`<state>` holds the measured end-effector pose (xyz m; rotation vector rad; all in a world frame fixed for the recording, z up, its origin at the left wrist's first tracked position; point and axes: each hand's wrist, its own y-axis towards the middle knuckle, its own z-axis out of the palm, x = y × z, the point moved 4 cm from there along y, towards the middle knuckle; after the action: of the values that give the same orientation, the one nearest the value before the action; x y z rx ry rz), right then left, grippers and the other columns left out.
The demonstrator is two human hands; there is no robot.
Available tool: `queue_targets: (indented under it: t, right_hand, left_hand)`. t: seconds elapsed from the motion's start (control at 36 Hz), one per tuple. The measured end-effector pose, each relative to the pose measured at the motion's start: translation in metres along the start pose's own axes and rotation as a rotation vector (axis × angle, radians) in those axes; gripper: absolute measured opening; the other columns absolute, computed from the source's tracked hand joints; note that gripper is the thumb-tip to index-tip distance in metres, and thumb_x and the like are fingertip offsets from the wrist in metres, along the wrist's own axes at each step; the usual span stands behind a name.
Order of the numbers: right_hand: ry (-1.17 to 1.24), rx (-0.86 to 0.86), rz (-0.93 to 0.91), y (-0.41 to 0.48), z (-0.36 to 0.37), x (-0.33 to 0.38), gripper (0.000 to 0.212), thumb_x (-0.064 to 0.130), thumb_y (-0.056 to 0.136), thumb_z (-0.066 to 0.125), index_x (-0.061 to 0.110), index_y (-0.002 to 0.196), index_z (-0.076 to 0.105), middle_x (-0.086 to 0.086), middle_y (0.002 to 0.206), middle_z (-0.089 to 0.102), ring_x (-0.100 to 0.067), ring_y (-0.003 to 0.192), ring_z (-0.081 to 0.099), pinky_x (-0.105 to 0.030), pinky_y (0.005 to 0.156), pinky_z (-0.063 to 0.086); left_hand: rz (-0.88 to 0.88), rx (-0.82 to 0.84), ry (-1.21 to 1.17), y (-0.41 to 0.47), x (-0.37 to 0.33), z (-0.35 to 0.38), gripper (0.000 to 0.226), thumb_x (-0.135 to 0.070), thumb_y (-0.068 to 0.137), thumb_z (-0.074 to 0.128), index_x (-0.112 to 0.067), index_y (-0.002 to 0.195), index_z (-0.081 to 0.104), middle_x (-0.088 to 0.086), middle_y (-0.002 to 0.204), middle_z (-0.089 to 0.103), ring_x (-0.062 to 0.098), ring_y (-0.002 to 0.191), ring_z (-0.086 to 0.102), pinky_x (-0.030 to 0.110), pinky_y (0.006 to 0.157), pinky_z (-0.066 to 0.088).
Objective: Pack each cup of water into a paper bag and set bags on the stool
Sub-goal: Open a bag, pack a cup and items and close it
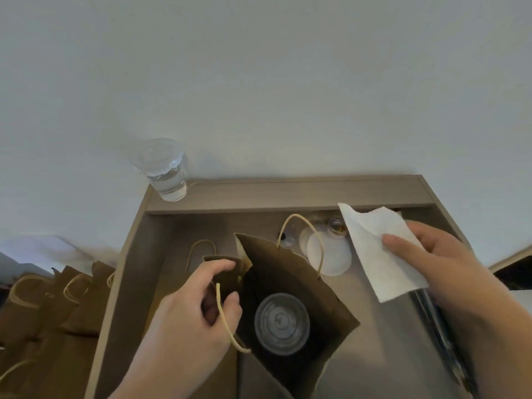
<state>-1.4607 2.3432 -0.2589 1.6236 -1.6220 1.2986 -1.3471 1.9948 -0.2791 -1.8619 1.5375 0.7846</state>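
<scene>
My left hand (198,312) pinches the paper bag (288,272) by its left rim, holding the mouth open; the lidded cup (282,323) stands upright inside; my right hand (440,263) grips a white napkin (380,254) just right of that mouth, so I judge it goes in leftward; another cup of water (164,171) stands at the table's (288,194) far left corner.

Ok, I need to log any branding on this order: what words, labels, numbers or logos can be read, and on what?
No readable text anywhere.
The paper bag, lidded cup inside it, napkin and the other cup of water: no print shows.
The small round item behind the napkin: coloured marks, too blurred to read.
</scene>
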Motion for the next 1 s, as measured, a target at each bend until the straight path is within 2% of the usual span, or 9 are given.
queue_targets:
  t: [0.08,0.19,0.31,0.39,0.47,0.56,0.75,0.89,1.0]
  right_hand:
    - [0.319,0.300,-0.155,-0.058,0.020,0.068,0.063,0.067,0.079,0.084,0.028,0.127,0.074,-0.015,0.108,0.079,-0.033,0.086,0.079,-0.038,0.066,0.064]
    - [0.291,0.643,-0.147,-0.089,0.084,0.112,0.036,0.042,0.099,0.075,0.017,0.126,0.072,-0.015,0.117,0.079,-0.039,0.101,0.078,-0.047,0.081,0.064]
    - [-0.346,0.474,-0.069,-0.070,0.132,0.107,0.009,0.051,0.104,0.060,0.046,0.101,0.067,0.019,0.095,0.074,-0.003,0.086,0.072,-0.030,0.077,0.060]
    - [-0.580,0.339,0.021,-0.051,0.142,0.092,0.012,0.044,0.107,0.055,0.036,0.104,0.064,0.011,0.096,0.071,-0.009,0.088,0.072,-0.033,0.085,0.063]
    - [-0.778,0.291,0.038,-0.034,0.142,0.080,0.011,0.035,0.106,0.052,0.031,0.106,0.062,0.008,0.096,0.067,-0.012,0.085,0.068,-0.028,0.074,0.060]
    - [-0.893,0.318,0.046,-0.024,0.146,0.070,0.008,0.032,0.104,0.057,0.030,0.108,0.064,0.011,0.097,0.066,-0.007,0.087,0.064,-0.022,0.071,0.052]
    - [-0.949,0.268,0.031,-0.033,0.130,0.080,0.022,0.026,0.105,0.052,0.040,0.088,0.052,0.013,0.091,0.061,-0.004,0.079,0.060,-0.020,0.060,0.041]
    - [-0.601,0.063,-0.065,-0.059,0.103,0.106,0.025,0.034,0.106,0.046,0.036,0.089,0.064,0.011,0.079,0.068,-0.005,0.065,0.063,-0.013,0.051,0.043]
    - [-0.465,-0.036,-0.082,-0.074,0.100,0.108,0.029,0.041,0.108,0.048,0.035,0.085,0.064,0.014,0.073,0.064,-0.003,0.061,0.058,-0.013,0.055,0.041]
  left_hand:
    - [-0.010,0.013,-0.006,0.000,0.003,-0.002,0.042,-0.037,0.094,0.073,-0.059,0.121,0.050,-0.044,0.105,0.062,-0.021,0.100,0.058,-0.005,0.061,0.044]
    - [-0.050,0.007,-0.004,0.002,0.008,-0.003,0.036,-0.053,0.089,0.074,-0.065,0.113,0.049,-0.046,0.103,0.063,-0.010,0.091,0.069,0.004,0.063,0.047]
    - [0.025,0.017,0.001,0.000,0.011,-0.005,0.044,-0.058,0.084,0.076,-0.067,0.117,0.049,-0.048,0.103,0.063,-0.025,0.096,0.060,0.002,0.070,0.044]
    - [0.047,0.012,-0.010,-0.003,0.014,-0.009,0.045,-0.051,0.089,0.075,-0.068,0.118,0.045,-0.045,0.101,0.064,-0.022,0.093,0.062,-0.001,0.053,0.045]
    - [0.097,0.001,-0.021,-0.003,0.017,-0.013,0.047,-0.043,0.093,0.071,-0.071,0.119,0.045,-0.035,0.099,0.068,-0.011,0.092,0.065,0.015,0.064,0.061]
    - [0.153,0.016,-0.057,-0.003,0.016,-0.015,0.056,-0.035,0.093,0.074,-0.078,0.112,0.043,-0.050,0.108,0.058,-0.025,0.100,0.057,0.000,0.060,0.049]
    - [0.197,0.065,-0.067,-0.006,0.018,-0.016,0.054,-0.038,0.094,0.073,-0.079,0.111,0.041,-0.045,0.102,0.062,-0.018,0.091,0.064,0.002,0.064,0.052]
    - [0.197,0.016,-0.057,-0.003,0.017,-0.023,0.040,-0.036,0.096,0.070,-0.064,0.117,0.051,-0.021,0.083,0.067,-0.002,0.081,0.066,0.005,0.064,0.053]
    - [0.289,0.000,0.000,0.000,0.008,-0.032,0.050,-0.029,0.094,0.073,-0.067,0.118,0.050,-0.019,0.092,0.063,0.003,0.089,0.064,0.015,0.072,0.058]
